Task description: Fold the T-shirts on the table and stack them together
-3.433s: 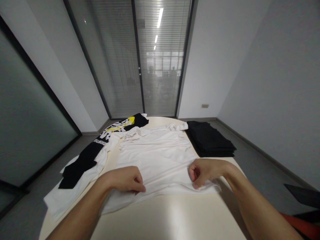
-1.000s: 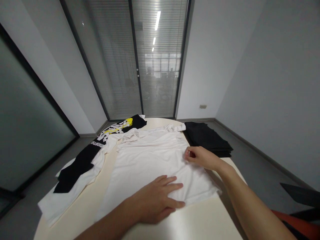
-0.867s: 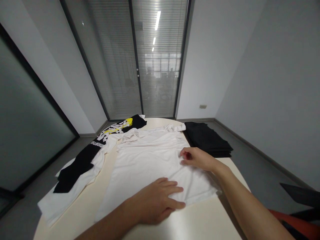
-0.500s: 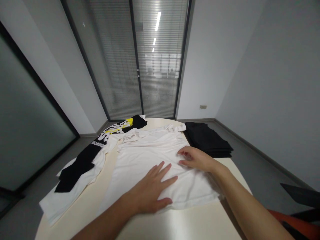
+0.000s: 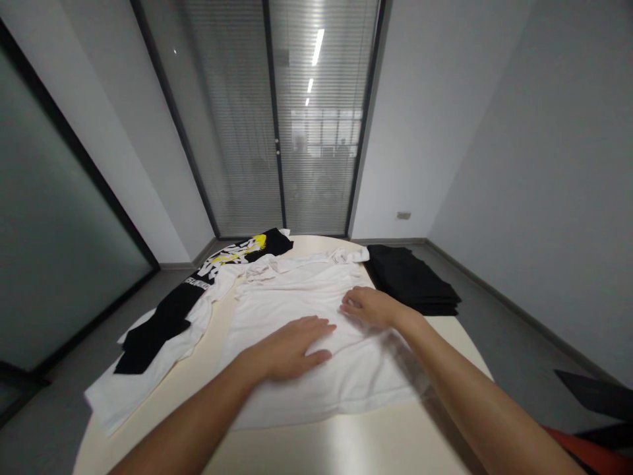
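A white T-shirt (image 5: 277, 310) lies spread on a cream oval table (image 5: 346, 445). My left hand (image 5: 289, 344) rests palm down on the shirt's middle, fingers stretched out and together. My right hand (image 5: 366, 305) lies flat on the shirt just beyond and to the right of it, fingers pointing left. Neither hand holds anything.
A black shirt with white and yellow print (image 5: 198, 284) lies over another white garment (image 5: 133, 386) along the table's left side. A stack of folded black clothes (image 5: 413, 284) sits at the far right. Glass partitions with blinds (image 5: 277, 132) stand behind; an orange chair (image 5: 588, 452) shows bottom right.
My hands let go of the hem they pinched. The left hand slid up the shirt from its lower edge to its middle. The right hand opened flat and moved left and away.
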Demonstrator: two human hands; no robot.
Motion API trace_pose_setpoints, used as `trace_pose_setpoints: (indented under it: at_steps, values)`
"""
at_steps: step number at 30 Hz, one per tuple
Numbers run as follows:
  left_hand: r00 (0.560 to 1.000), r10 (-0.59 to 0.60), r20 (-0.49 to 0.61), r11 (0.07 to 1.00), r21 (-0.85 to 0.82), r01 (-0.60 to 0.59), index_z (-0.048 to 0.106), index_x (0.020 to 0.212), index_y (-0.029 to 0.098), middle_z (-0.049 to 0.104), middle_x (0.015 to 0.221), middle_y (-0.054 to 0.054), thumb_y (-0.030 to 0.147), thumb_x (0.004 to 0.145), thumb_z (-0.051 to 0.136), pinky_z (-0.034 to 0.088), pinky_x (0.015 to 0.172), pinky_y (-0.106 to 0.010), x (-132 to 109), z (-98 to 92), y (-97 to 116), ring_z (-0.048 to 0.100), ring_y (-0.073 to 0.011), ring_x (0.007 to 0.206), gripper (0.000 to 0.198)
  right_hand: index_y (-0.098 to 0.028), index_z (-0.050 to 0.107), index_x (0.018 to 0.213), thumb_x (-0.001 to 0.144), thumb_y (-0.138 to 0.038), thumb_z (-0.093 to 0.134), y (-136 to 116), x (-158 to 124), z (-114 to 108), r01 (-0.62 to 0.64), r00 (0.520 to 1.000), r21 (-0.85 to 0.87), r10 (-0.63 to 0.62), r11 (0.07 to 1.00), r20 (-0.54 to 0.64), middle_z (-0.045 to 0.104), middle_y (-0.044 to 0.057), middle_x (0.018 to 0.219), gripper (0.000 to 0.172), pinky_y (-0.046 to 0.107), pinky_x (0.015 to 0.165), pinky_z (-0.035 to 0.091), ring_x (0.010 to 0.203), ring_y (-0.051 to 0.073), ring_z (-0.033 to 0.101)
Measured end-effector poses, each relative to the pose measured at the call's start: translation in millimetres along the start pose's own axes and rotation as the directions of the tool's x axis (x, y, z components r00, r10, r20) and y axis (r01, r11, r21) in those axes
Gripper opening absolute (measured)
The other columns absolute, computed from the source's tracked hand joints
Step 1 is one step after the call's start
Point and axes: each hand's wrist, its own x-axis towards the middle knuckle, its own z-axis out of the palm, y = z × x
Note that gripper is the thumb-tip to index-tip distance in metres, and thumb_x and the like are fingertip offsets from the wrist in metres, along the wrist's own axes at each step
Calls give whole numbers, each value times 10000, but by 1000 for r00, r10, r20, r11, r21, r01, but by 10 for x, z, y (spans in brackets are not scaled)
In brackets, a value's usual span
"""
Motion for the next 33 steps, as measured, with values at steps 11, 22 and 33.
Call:
trace_pose_setpoints:
  at_steps: [11,22,33]
  values:
    - [793,-139,-593,968,89,236,617,1253,201,645,1293,-92,354,1029,381,450,1081,-430,424,-210,-962,577,-240,1214,360,-225,679,1042,1058,-473,324,-140,590,-16,-131,944,-136,81,982,-321,755,69,1026,433,261,765,394,933,195,677]
    - [752,-36,-659,924,264,275,602,1196,203,594,1331,-109,261,1015,422,431,1086,-485,219,-16,-1011,516,-258,1257,262,-218,635,1046,1081,-390,228,110,396,352,-200,848,-37,153,979,-508,734,58,982,443,267,786,371,908,191,654]
    - [802,-139,-581,888,286,361,552,1378,192,391,1580,-130,368,1011,426,270,1207,-542,-51,135,-820,277,-313,1496,427,-186,653,1103,1075,-343,236,63,122,482,-62,849,2,54,998,-525,708,99,1115,447,313,977,404,1112,215,604]
